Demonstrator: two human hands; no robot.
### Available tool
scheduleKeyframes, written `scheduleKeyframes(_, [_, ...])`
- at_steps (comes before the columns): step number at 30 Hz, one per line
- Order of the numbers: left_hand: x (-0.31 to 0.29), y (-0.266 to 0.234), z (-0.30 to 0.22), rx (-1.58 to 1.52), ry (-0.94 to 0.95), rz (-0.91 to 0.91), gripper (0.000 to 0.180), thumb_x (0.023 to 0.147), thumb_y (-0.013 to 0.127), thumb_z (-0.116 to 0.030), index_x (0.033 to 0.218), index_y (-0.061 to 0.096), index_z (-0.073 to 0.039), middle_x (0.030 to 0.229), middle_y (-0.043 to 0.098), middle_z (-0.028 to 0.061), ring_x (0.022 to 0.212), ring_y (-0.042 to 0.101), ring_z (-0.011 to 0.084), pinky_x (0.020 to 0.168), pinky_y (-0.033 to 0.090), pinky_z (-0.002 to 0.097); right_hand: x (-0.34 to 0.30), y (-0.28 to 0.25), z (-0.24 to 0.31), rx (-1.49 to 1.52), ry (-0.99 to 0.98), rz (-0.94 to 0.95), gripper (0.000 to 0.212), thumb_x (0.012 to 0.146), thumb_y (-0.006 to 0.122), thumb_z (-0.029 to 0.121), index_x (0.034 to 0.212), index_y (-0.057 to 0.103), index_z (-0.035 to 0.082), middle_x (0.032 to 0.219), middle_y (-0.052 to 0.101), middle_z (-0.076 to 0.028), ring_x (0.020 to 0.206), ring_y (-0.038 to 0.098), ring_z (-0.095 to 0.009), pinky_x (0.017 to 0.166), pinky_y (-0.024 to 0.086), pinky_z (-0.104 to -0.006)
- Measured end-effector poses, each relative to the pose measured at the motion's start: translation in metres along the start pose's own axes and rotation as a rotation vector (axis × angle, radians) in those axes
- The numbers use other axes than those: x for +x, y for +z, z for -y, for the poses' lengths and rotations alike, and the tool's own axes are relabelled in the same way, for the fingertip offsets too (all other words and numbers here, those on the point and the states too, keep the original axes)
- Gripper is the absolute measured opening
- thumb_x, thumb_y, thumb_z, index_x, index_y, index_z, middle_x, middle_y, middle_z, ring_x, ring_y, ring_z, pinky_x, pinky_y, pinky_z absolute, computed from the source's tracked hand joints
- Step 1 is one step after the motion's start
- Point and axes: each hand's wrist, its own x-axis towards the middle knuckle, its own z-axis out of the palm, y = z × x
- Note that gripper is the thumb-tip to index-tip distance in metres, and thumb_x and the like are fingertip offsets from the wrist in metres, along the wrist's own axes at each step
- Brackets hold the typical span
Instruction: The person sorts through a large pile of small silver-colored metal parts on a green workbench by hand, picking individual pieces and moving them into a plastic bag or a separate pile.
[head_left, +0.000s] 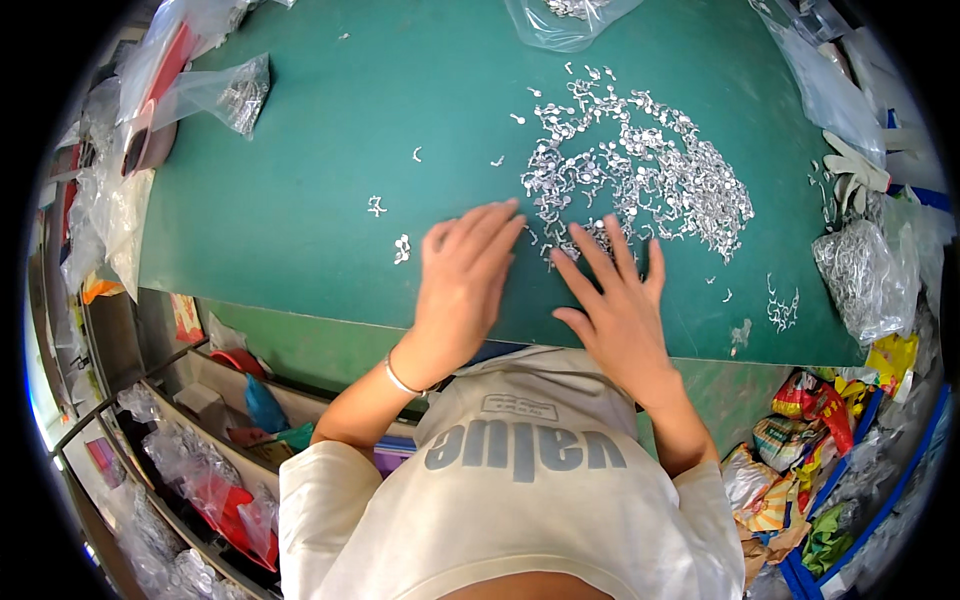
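Observation:
A broad heap of small silvery metal pieces (630,165), many with a round flat end and a curved tail, is spread over the green table (300,130). At the heap's near edge my right hand (615,295) is open, its fingers spread and the tips touching the pieces. Left of it, my left hand (465,265) reaches toward the heap with fingers stretched and close together, slightly blurred. Its palm and thumb are hidden, and I see nothing held. Small groups of the pieces lie left of my left hand, such as a little cluster (402,249).
A clear bag of metal parts (242,100) lies at the far left, another bag (570,22) at the top. On the right are a white glove (855,172) and a full bag (868,280). Open drawers (215,430) stand below left, colourful wrappers (800,430) below right.

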Motion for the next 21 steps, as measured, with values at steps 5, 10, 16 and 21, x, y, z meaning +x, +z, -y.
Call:
scheduleKeyframes(5, [0.002, 0.016, -0.005, 0.047, 0.054, 0.08, 0.036, 0.08, 0.066, 0.002, 0.116, 0.062, -0.001, 0.128, 0.056, 0.0122, 0.114, 0.054, 0.0306, 0.091, 0.039, 0.042, -0.015, -0.017, -0.026, 0.04, 0.064, -0.124, 0.042, 0.08, 0.072, 0.02, 0.121, 0.065, 0.013, 0.143, 0.046, -0.011, 0.139, 0.033, -0.036, 0.108, 0.019, -0.0628])
scheduleKeyframes(10, [-0.006, 0.013, -0.014, -0.104, 0.004, 0.069, 0.035, 0.08, 0.068, -0.001, 0.114, 0.063, -0.003, 0.12, 0.057, 0.0116, 0.11, 0.054, 0.0302, 0.09, 0.038, 0.0417, -0.013, -0.017, -0.031, 0.041, 0.176, -0.378, 0.031, 0.08, 0.07, 0.008, 0.111, 0.069, 0.011, 0.139, 0.049, -0.015, 0.135, 0.039, -0.039, 0.108, 0.024, -0.0556])
scheduleKeyframes(16, [-0.002, 0.018, -0.008, -0.032, 0.023, 0.058, 0.037, 0.075, 0.069, -0.003, 0.112, 0.066, -0.009, 0.119, 0.056, 0.0106, 0.11, 0.051, 0.03, 0.087, 0.038, 0.0422, -0.007, -0.014, -0.009, 0.079, 0.016, -0.216, 0.03, 0.077, 0.073, 0.012, 0.106, 0.072, 0.014, 0.14, 0.048, -0.013, 0.136, 0.035, -0.04, 0.108, 0.022, -0.0587])
scheduleKeyframes(21, [-0.001, 0.014, -0.003, -0.053, -0.009, -0.012, 0.034, 0.075, 0.068, -0.003, 0.109, 0.067, -0.008, 0.115, 0.057, 0.0099, 0.105, 0.052, 0.0286, 0.085, 0.037, 0.0409, -0.022, -0.015, -0.009, 0.124, 0.025, -0.154, 0.032, 0.076, 0.074, 0.018, 0.108, 0.072, 0.014, 0.142, 0.047, -0.012, 0.138, 0.032, -0.041, 0.108, 0.018, -0.0614])
